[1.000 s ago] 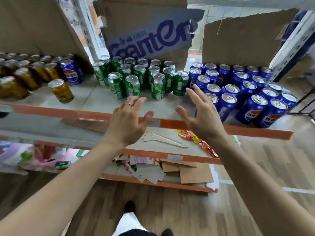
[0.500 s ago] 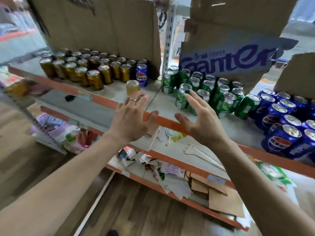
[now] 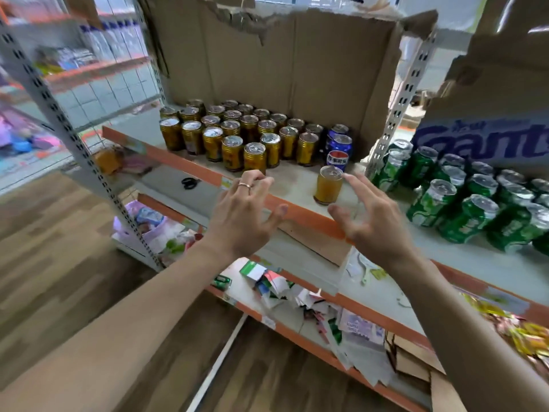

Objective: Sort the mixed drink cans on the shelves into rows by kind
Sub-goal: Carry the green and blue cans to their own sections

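Gold-coloured metal drink cans, short and ribbed, stand in a tight block of rows at the back of the grey shelf with the orange front lip. Behind them is a torn brown cardboard backing. Blue cola cans sit at the block's three o'clock end, right against it. By my reading they are the wrong kind for this bay. One lone gold can stands apart at six o'clock of the blue ones, near the shelf's front. Green soda cans are grouped in the next bay, at three o'clock past the white slotted upright. They look to be all one kind, in loose rows.

Progress, as judged: mostly sorted. Left to do: the lone gold can joins its block and the blue cans go elsewhere. No blue row shows here.

Lone gold can: upright, long axis vertical, pull-tab lid up, base flat on the shelf. Label facing cannot be told.

Left hand, with a ring, hovers over the shelf lip at nine o'clock of the lone can. Its fingers are spread and slack, holding nothing. Right hand is at the can's four o'clock, fingers splayed and empty. The forefinger tip is just beside the can's rim; contact unclear.

Black scissors lie on the shelf level beneath, toward nine o'clock.
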Action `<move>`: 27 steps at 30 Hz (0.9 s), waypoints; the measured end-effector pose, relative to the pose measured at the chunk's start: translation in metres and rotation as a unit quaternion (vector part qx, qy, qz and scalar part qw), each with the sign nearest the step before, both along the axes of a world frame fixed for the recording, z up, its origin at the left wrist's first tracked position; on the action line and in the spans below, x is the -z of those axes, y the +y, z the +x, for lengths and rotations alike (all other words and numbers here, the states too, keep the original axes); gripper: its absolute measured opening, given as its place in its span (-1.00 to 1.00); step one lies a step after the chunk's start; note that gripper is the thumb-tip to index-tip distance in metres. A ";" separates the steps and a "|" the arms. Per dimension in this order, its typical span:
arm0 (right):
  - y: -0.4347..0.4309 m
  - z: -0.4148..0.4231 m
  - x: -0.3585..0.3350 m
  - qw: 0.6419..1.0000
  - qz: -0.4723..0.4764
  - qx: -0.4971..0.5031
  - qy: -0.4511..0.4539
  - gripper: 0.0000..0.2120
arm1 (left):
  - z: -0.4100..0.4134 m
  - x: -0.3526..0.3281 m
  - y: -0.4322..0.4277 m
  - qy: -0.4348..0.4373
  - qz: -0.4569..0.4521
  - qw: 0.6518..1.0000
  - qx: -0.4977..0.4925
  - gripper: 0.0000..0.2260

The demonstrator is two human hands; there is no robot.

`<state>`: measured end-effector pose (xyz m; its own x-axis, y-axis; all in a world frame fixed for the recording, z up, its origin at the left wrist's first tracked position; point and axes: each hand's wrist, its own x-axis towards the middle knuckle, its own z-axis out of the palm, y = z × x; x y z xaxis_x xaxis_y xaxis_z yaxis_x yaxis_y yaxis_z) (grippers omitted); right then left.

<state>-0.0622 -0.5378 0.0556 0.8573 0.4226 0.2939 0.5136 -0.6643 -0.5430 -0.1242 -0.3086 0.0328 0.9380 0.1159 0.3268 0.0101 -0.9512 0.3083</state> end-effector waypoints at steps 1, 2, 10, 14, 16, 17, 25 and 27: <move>0.006 0.002 0.003 1.000 -0.002 0.002 0.007 -0.36 | 0.004 0.003 0.007 0.003 -0.002 1.000 0.001 -0.42; 0.011 0.005 0.005 1.000 -0.005 0.003 0.014 -0.36 | 0.008 0.006 0.012 0.006 -0.005 1.000 0.003 -0.42; 0.027 0.059 0.014 0.999 -0.030 0.018 0.032 -0.39 | 0.065 0.025 0.023 0.019 -0.025 0.999 0.018 -0.44; 0.027 0.103 0.022 0.998 -0.041 0.029 0.043 -0.36 | 0.110 0.030 0.022 0.017 -0.019 1.000 0.014 -0.44; 0.028 0.129 0.023 0.998 -0.039 0.027 0.041 -0.37 | 0.133 0.030 0.020 0.015 -0.020 1.000 0.008 -0.45; 0.029 0.142 0.022 0.998 -0.040 0.023 0.036 -0.37 | 0.145 0.030 0.019 0.017 -0.016 1.000 0.005 -0.46; 0.028 0.220 0.018 0.997 -0.035 0.039 0.052 -0.37 | 0.227 0.023 0.012 0.020 -0.014 1.000 0.013 -0.43; 0.031 0.232 0.017 0.995 -0.046 0.051 0.067 -0.35 | 0.241 0.021 0.009 0.032 -0.012 0.999 0.022 -0.44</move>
